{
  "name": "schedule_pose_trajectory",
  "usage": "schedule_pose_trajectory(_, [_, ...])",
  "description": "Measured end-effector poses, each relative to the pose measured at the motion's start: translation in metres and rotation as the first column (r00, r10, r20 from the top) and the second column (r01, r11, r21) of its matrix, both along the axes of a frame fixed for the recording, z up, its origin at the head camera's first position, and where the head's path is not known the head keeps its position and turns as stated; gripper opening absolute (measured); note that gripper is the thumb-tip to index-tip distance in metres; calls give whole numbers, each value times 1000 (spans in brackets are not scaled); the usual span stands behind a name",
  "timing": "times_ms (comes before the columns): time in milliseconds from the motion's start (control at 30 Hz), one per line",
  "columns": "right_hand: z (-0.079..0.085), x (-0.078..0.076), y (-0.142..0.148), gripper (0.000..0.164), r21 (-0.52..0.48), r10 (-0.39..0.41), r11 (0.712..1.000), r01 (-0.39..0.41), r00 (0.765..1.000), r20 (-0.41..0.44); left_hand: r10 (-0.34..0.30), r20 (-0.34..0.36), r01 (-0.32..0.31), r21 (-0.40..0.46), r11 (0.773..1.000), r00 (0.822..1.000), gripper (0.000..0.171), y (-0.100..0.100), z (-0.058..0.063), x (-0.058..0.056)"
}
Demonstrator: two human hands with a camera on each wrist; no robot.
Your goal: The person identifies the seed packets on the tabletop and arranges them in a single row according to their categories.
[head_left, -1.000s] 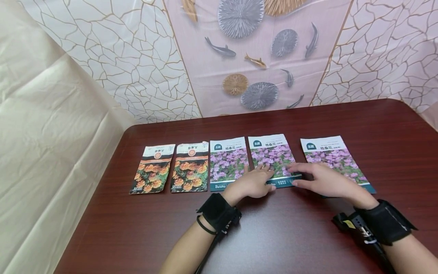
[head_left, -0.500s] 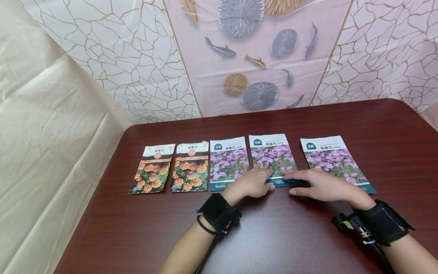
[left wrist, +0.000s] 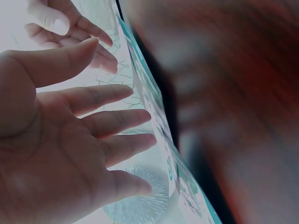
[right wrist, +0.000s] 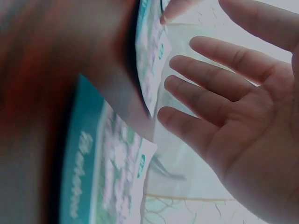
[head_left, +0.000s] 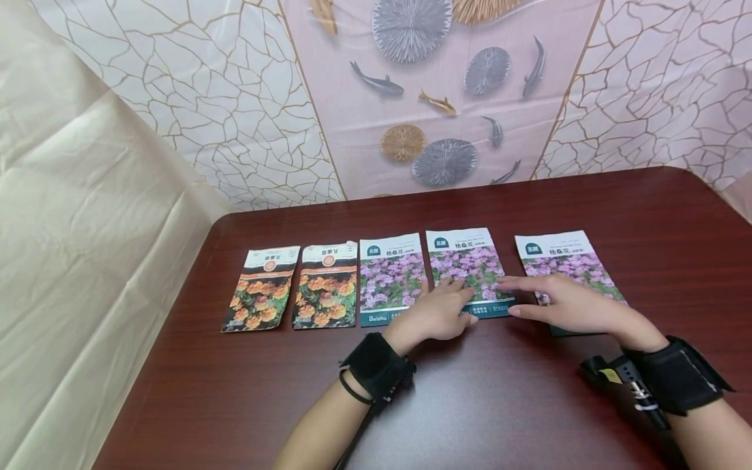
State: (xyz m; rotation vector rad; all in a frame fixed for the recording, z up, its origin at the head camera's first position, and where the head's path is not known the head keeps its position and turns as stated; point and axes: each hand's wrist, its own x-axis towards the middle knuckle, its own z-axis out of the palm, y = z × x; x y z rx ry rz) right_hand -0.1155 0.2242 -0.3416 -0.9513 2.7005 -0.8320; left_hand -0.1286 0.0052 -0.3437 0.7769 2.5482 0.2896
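Five purple-flower and marigold seed packets lie face up in a row. My left hand [head_left: 437, 314], fingers straight and spread, rests over the lower left part of the second purple-flower seed packet [head_left: 464, 261]. Its wrist side overlaps the first purple packet [head_left: 388, 281]. Fingertips of my right hand [head_left: 570, 305] are at that second packet's lower right edge, with the palm over the third purple packet [head_left: 561, 264], hiding its lower part. Both wrist views show extended fingers: the left hand [left wrist: 70, 144] has its tips by a packet, while the right hand [right wrist: 238, 102] holds nothing.
Two orange marigold packets [head_left: 261, 297] lie at the left end of the row. They sit on a dark red-brown table [head_left: 470, 405]. A patterned cloth [head_left: 435, 104] hangs behind its back edge, and a cream cloth [head_left: 88, 261] hangs at the left.
My right hand first slid left along the second purple packet's lower edge, then moved back to the right. That packet shifted very slightly. My left hand stayed nearly in place.
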Motion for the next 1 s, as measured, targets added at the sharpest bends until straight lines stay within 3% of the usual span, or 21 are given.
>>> schedule_pose_trajectory(100, [3, -1, 8, 40, 21, -27, 999, 27, 1000, -3, -16, -9, 16, 5, 1000, 1000, 54, 2, 1, 2])
schedule_pose_trajectory(300, [10, -3, 27, 42, 61, -64, 996, 60, 995, 74, -61, -18, 61, 1, 998, 998, 54, 7, 4, 9])
schedule_pose_trajectory(500, [13, -6, 48, 43, 140, -100, 986, 91, 993, 61, -126, -23, 126, 1, 992, 992, 54, 18, 7, 17])
schedule_pose_trajectory(667, [16, -7, 60, 49, 202, -154, 970, 135, 984, 84, -165, -34, 164, -27, 986, 986, 55, 28, 7, 24])
schedule_pose_trajectory(1000, [9, -11, 81, 59, 337, -201, 931, 141, 968, 151, -240, -58, 231, -126, 965, 969, 56, 60, -1, 33])
